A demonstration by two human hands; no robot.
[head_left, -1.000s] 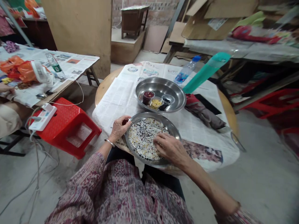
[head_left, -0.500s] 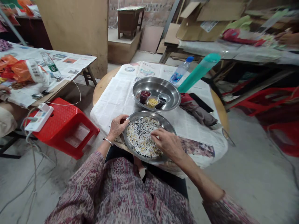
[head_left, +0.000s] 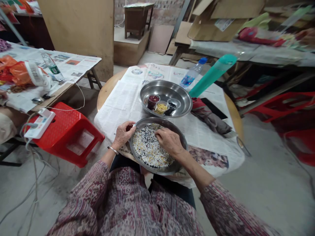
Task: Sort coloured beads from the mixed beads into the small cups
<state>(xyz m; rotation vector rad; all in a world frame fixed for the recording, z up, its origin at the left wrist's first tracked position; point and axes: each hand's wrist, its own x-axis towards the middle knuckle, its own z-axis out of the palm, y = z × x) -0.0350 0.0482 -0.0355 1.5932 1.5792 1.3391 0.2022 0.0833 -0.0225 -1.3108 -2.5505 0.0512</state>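
Observation:
A round metal tray [head_left: 183, 141] at the front edge of the table holds mixed white, yellow and black grains [head_left: 147, 147]. My left hand [head_left: 123, 133] grips its left rim with thumb and fingers. Over the grains, my right hand [head_left: 169, 141] has its fingertips pinched together low at the surface; whatever they hold is too small to make out. Just behind stands a larger metal basin [head_left: 183, 95] with three clear cups: dark red beans [head_left: 153, 99], yellow grains [head_left: 161, 108] and black grains [head_left: 172, 105].
Newspaper [head_left: 115, 101] covers the round table. A water bottle [head_left: 193, 73], a long teal tube-shaped object [head_left: 213, 75], a grey cloth [head_left: 210, 119] and a black phone-like slab [head_left: 214, 108] lie beyond the basin. A red stool [head_left: 69, 131] with a power strip [head_left: 40, 124] stands left.
My right hand has moved a little left and away from me across the grains, its fingers now lower and closer together. My left hand keeps its place on the rim.

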